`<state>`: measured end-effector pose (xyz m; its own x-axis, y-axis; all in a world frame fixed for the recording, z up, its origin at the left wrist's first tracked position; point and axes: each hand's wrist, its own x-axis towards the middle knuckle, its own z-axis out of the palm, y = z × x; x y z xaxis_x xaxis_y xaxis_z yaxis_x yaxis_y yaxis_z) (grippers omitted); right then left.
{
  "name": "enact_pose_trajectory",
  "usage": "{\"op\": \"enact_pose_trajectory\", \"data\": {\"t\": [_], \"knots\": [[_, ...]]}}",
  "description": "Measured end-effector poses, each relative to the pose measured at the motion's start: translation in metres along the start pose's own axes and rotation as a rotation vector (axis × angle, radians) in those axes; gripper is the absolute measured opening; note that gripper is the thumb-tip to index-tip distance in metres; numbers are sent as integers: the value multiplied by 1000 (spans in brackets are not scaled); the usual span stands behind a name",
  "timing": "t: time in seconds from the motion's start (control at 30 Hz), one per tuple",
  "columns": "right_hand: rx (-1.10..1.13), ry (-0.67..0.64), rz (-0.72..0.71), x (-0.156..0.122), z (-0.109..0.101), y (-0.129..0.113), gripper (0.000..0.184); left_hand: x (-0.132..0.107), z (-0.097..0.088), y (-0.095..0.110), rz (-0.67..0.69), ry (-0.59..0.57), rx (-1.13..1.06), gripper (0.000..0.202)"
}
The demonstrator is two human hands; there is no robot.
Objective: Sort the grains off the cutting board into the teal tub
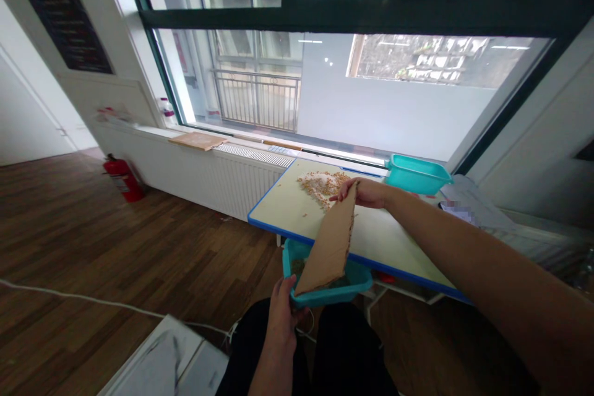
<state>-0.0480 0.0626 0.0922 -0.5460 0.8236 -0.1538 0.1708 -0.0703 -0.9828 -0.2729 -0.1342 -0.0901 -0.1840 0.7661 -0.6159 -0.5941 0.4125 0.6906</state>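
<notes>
My right hand [364, 192] grips the far end of a flat piece of brown cardboard [328, 241]. The cardboard slants down over the table's near edge, its lower end over a teal plastic basin [358, 283]. That basin is held at its near left rim by my left hand [284, 303], just above my lap. Some dark greenish contents show in the basin; the cardboard hides the rest. Beyond my right hand, a loose pile of yellow-orange kernels and white grains [320, 183] lies on the cream table [278, 205] with a blue edge.
A second teal basin [417, 174] stands at the table's far right, near the window. A radiator [223, 179] runs along the wall. On the wooden floor are a red fire extinguisher [123, 178], a white cable [93, 300] and a white box-like object [169, 362].
</notes>
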Motion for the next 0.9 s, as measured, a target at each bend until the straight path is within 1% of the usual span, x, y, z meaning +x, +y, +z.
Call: {"op": "enact_pose_trajectory", "data": {"t": [0.1,0.23,0.37,0.43,0.5,0.57,0.63,0.73,0.83,0.9], "knots": [[-8,-14,-21,0,0,-7,30,1,2,-2,8,18,-26,52],[35,7,-65,5,1,-21,26,4,1,-3,19,27,-41,45],[67,170,-131,7,1,-37,19,6,-3,0,6,10,-35,48],[78,292,-188,1,-2,-42,14,6,-6,2,-2,10,-31,51],[84,411,-256,-11,-7,-43,10,6,-9,5,-6,14,-25,53],[89,532,-329,-29,-13,-38,17,7,-12,7,-6,9,-21,54],[97,662,-403,-49,-16,-28,20,7,-15,9,-4,5,-30,51],[67,884,-522,-78,-12,-7,22,9,-20,12,-45,-16,-46,45],[43,989,-534,-100,-1,13,25,9,-24,15,-75,-40,-26,42],[11,1032,-469,-110,5,27,27,9,-25,16,-60,-50,-9,42]]}}
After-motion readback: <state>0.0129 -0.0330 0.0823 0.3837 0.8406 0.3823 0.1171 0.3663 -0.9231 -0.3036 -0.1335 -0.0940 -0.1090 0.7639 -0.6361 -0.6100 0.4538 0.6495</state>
